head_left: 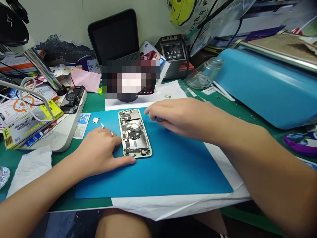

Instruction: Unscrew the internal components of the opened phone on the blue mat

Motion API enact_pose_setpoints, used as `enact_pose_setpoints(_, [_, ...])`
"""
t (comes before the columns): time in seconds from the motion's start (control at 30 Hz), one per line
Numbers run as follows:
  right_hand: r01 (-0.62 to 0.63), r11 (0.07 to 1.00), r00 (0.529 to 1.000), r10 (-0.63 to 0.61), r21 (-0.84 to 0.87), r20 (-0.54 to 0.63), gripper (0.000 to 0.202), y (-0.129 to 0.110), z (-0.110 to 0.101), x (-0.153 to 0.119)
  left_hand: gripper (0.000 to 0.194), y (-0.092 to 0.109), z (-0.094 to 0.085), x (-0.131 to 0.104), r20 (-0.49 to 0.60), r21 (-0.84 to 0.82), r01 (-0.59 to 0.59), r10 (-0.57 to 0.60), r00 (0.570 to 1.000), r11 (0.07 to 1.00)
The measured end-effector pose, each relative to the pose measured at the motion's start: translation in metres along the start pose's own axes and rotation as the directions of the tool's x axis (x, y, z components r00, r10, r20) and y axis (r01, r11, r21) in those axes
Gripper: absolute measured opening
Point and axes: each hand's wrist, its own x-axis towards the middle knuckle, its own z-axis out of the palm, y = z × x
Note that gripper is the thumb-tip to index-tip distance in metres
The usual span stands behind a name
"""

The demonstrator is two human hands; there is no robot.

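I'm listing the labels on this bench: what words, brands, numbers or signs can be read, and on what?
No word, brand or number reads for certain.
Lamp: a white zigzag sign, no letters.
Yellow box: printed lettering, too blurred.
Card: print too small.
Bag: dark letters, too blurred.
Phone: any markings too small.

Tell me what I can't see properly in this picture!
All in the head view:
Dark thing in the right grip: the grip mostly hides it.
Pixelated patch: the blurring hides what's behind.
Shiny thing: cut off by the left edge.
Opened phone: its littlest parts are too small.
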Motion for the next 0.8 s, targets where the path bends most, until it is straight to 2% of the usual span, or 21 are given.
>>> enact_pose_setpoints(0.13, [0.068,0.995,0.996,-0.071,0.071,0.051,0.022,0.003,0.009,-0.005,0.058,0.0,0.001,0.0,-0.013,-0.008,-0.011,0.011,1.0,1.0])
enact_pose_setpoints(0.3, [0.027,0.998,0.987,-0.036,0.056,0.156,0.028,0.006,0.018,-0.008,0.057,0.0,0.0,0.001,-0.001,-0.012,-0.006,0.006,1.0,1.0])
enact_pose_setpoints(0.43, [0.024,1.0,0.996,-0.026,0.019,0.091,0.031,0.003,0.015,-0.007,0.057,0.001,-0.002,0.001,0.005,-0.008,0.002,-0.002,1.0,1.0])
enact_pose_setpoints(0.5, [-0.043,0.998,0.999,0.044,-0.054,0.029,0.026,0.002,0.01,-0.006,0.058,0.002,-0.002,0.001,0.005,-0.008,0.003,-0.003,1.0,1.0])
enact_pose_setpoints(0.6, [-0.221,0.96,0.975,0.218,-0.173,-0.036,0.026,0.003,0.006,-0.005,0.059,0.001,-0.001,0.0,0.006,-0.006,0.007,-0.007,1.0,1.0])
enact_pose_setpoints(0.7, [-0.318,0.931,0.941,0.333,-0.18,0.062,0.032,0.007,0.006,-0.005,0.06,0.001,-0.001,0.0,0.011,-0.006,0.01,-0.01,1.0,1.0])
enact_pose_setpoints(0.8, [-0.361,0.918,0.907,0.387,-0.166,0.166,0.037,0.012,0.009,-0.004,0.059,0.001,-0.001,0.0,0.024,-0.005,0.018,-0.017,1.0,1.0])
